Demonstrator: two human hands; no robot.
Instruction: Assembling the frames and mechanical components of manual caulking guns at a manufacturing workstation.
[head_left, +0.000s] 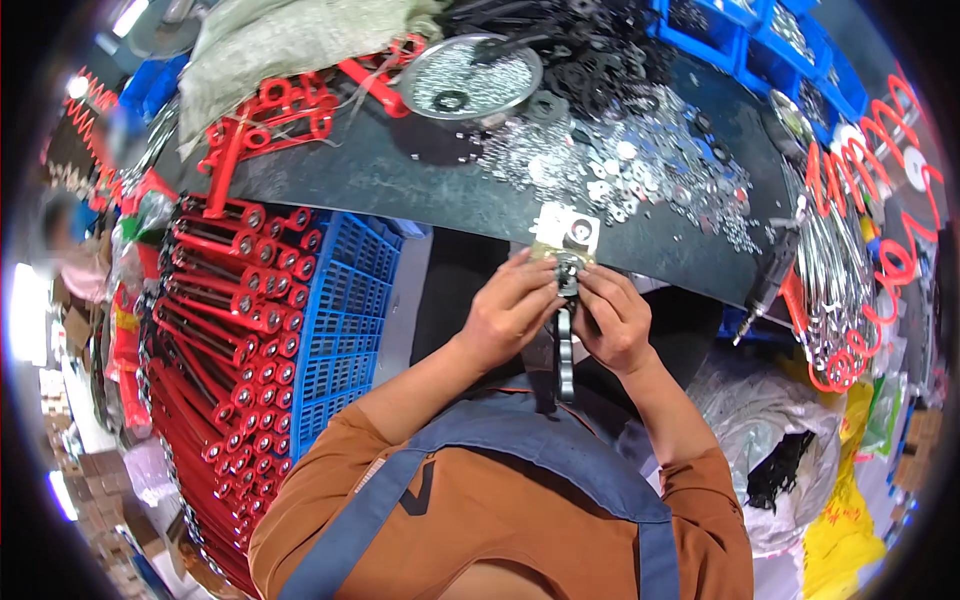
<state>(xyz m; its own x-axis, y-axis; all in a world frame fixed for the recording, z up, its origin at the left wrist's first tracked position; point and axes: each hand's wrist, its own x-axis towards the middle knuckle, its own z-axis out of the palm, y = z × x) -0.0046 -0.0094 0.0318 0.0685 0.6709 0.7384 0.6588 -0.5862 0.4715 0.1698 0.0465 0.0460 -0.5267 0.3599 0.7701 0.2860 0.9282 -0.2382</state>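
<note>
My left hand (pixel 512 310) and right hand (pixel 615 318) meet in front of my chest at the bench's near edge, elbows bent and spread, forearms angling inward, fingers curled with the tips pinched together. Between those fingertips I grip a small metal part (pixel 568 274), both hands closed on it; from it a slim dark handle (pixel 565 362) with a wavy edge points down toward my apron (pixel 545 430). The part looks grey and shiny, though my fingers cover much of it and I can't make out its finer shape. Just beyond my fingertips sits a pale squarish block (pixel 570 229) with a round fitting, at the edge of the dark bench (pixel 390 190). Further out, loose small metal pieces (pixel 640 175) spread over the benchtop, with black parts (pixel 590 60) heaped behind and a round metal bowl (pixel 470 85) of tiny bits beside them. To my left, red long-handled tools (pixel 245 300) are stacked against a blue crate (pixel 345 330); to my right hangs a dark power driver (pixel 773 275) near a red coiled hose (pixel 895 230).
</note>
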